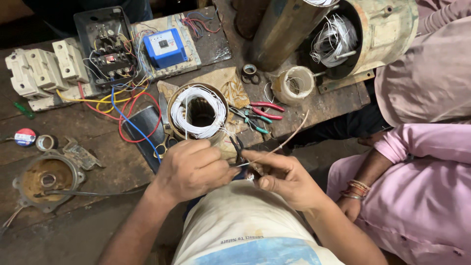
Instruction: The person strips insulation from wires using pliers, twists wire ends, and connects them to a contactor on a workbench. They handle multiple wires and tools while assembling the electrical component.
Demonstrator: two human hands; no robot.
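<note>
A: Status?
B: Left hand (189,169) + right hand (284,179) fingers pinched on thin sleeve (289,140), just below stator (198,110) on worktop (98,147). Coils in; lead ends loose, prob. unfinished.

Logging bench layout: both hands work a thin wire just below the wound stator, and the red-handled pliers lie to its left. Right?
Not quite. In the head view the red-handled pliers lie to the right of the wound stator, not its left. The rest holds: the left hand and right hand work the thin wire just below it.
</note>
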